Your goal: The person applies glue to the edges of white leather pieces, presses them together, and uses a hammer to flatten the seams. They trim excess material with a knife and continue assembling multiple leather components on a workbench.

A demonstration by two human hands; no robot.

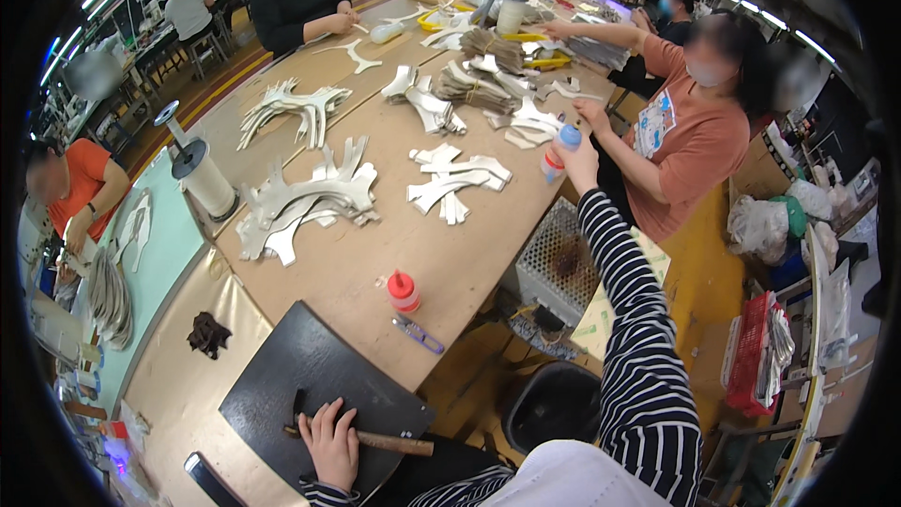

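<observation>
Resting at the bottom centre of the frame, the left hand (330, 443) lies with fingers curled over a wooden-handled hammer (375, 439) on a dark board (310, 376). Stretched to the right of centre, the right hand (579, 161) is wrapped around a blue-capped bottle (558, 152) at the table (450, 263) edge. No piece lies on the board, so work there looks paused. Two piles of pale cut pieces (310, 202) sit mid-frame, one red-capped bottle (404, 291) and one pair of snips (418, 333) nearer.
</observation>
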